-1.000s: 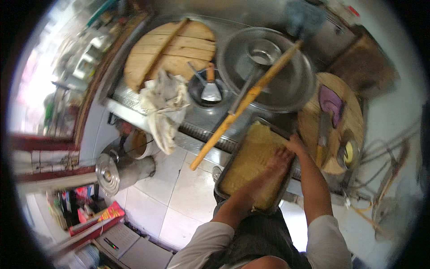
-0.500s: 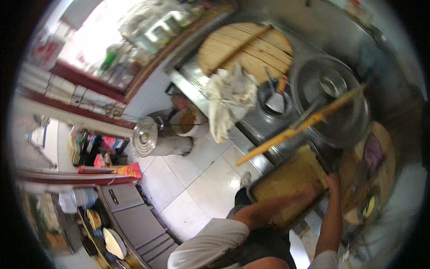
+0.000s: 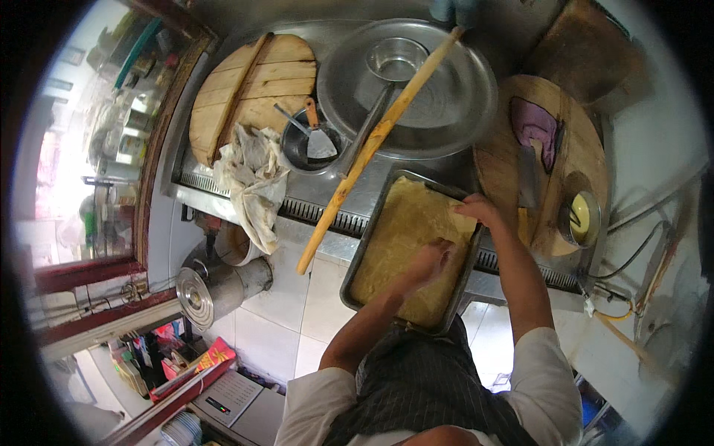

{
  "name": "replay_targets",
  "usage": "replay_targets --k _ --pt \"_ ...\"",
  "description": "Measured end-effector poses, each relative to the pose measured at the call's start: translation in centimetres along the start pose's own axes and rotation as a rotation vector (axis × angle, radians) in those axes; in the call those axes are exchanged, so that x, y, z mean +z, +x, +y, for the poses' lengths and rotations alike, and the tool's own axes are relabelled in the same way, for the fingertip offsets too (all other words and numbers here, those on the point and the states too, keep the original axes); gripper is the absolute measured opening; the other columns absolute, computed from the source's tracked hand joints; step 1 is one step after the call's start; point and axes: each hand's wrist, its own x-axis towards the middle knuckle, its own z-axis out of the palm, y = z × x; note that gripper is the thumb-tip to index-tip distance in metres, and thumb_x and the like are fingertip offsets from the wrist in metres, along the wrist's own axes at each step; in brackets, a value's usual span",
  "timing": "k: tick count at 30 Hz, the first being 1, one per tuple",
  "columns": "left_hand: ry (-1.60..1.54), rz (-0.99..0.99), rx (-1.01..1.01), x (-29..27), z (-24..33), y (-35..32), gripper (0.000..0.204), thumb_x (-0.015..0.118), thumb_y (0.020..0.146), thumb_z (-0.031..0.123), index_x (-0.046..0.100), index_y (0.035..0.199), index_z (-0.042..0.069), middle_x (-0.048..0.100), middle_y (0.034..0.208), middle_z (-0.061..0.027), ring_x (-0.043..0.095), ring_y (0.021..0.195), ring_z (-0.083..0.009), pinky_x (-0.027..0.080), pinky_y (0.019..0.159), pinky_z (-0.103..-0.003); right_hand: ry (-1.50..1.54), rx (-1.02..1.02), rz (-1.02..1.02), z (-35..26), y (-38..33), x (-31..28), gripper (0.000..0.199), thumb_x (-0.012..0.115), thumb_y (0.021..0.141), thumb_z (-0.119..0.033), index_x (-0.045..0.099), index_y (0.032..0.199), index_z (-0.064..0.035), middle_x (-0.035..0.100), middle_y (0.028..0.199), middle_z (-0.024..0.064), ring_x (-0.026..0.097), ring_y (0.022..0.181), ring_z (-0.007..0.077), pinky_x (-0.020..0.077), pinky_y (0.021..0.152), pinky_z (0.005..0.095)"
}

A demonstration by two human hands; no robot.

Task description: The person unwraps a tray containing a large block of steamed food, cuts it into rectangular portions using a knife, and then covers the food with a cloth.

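A dark rectangular baking tray [image 3: 362, 262] lies tilted at the counter's front edge, above my apron. A flat yellowish sheet of dough [image 3: 387, 245] covers its bottom. My left hand [image 3: 431, 262] is over the middle of the sheet with its fingers curled in; whatever they may hold is hidden. At the tray's far right corner, my right hand [image 3: 482, 211] pinches the edge of the dough, where a pale flap shows under the fingers.
A long wooden rod [image 3: 379, 137] and a ladle [image 3: 398, 59] lie across a big metal basin [image 3: 468, 97]. Round wooden boards [image 3: 290, 74] flank it; one bears a cleaver [image 3: 528, 178], purple cloth and bowl. A rag [image 3: 253, 175] hangs over the edge.
My view has swung to the right and steadied. My left hand has drawn back from beside my right hand to the middle of the dough. My right hand stays at the tray corner.
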Motion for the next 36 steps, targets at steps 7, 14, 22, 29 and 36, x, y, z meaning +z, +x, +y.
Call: replay_targets --k 7,14,22,29,36 --pt "-0.048 -0.052 -0.046 -0.4 0.4 -0.5 0.024 0.055 0.085 0.001 0.061 0.108 0.0 0.063 0.099 -0.0193 0.063 0.088 -0.0344 0.05 0.076 -0.037 0.035 -0.065 0.042 0.3 0.7 0.5 0.085 0.082 0.071 -0.037 0.041 0.138 -0.003 0.051 0.13 0.0141 0.05 0.116 0.0256 0.0453 0.088 0.0372" --pt "-0.289 -0.255 -0.332 -0.7 -0.6 -1.8 0.025 0.05 0.094 0.009 0.056 0.117 0.001 0.062 0.102 -0.0101 0.062 0.089 -0.0196 0.051 0.075 -0.034 0.136 -0.2 -0.198 1.9 1.8 -0.2 0.088 0.081 0.07 -0.027 0.035 0.141 -0.0009 0.047 0.136 0.0164 0.049 0.119 0.0286 0.0418 0.096 0.0412" --pt "-0.686 -0.301 -0.466 -0.5 -1.7 -4.2 0.026 0.047 0.097 0.014 0.053 0.119 0.001 0.06 0.103 -0.0065 0.059 0.091 -0.0162 0.049 0.078 -0.032 0.162 -0.533 0.009 0.4 -6.7 0.6 0.059 0.074 0.076 -0.017 0.05 0.126 0.0005 0.064 0.111 0.0146 0.061 0.099 0.024 0.0479 0.084 0.0346" --pt "-1.216 0.121 -0.689 0.7 1.3 -4.7 0.043 0.044 0.099 0.034 0.043 0.129 0.003 0.052 0.122 -0.0124 0.055 0.111 -0.0248 0.047 0.093 -0.041 -0.111 -0.57 0.292 -3.4 -19.6 5.3 0.029 0.067 0.08 -0.014 0.058 0.104 -0.0002 0.065 0.09 0.0171 0.066 0.083 0.0271 0.0502 0.073 0.0374" --pt "-1.557 0.27 -0.572 -0.9 5.2 -8.0 0.048 0.043 0.098 0.04 0.04 0.133 0.007 0.05 0.128 -0.0129 0.054 0.112 -0.0275 0.046 0.095 -0.042 -0.378 -0.82 0.481 -4.4 -27.9 14.7 0.039 0.068 0.082 -0.023 0.055 0.113 -0.0032 0.061 0.106 0.017 0.061 0.098 0.031 0.0504 0.079 0.0425"
